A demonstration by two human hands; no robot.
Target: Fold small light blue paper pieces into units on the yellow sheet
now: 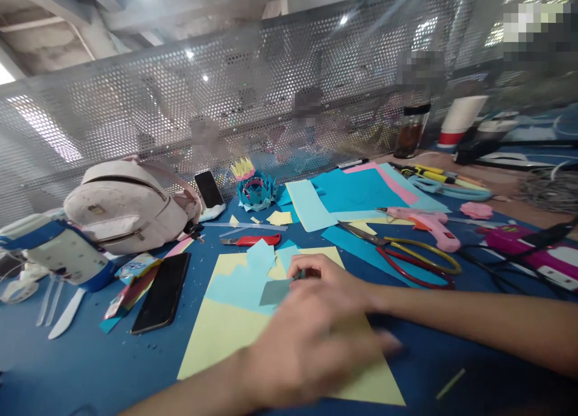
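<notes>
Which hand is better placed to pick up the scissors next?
Probably the right hand: the scissors lie nearer it, just beyond its forearm, which the blurred left hand would have to reach across. The right hand is at a small grey-blue piece, though; whether it grips that is unclear.

- Pale yellow shines from the large sheet (217,332), light blue from the paper (230,289) over it, greyish blue from the small piece (273,294)
- And now the scissors (382,241), one handle red, the other yellow
- Pink for the glue gun (428,221), red for the cutter (258,241)
- And deep blue spreads across the table (112,368)
</notes>
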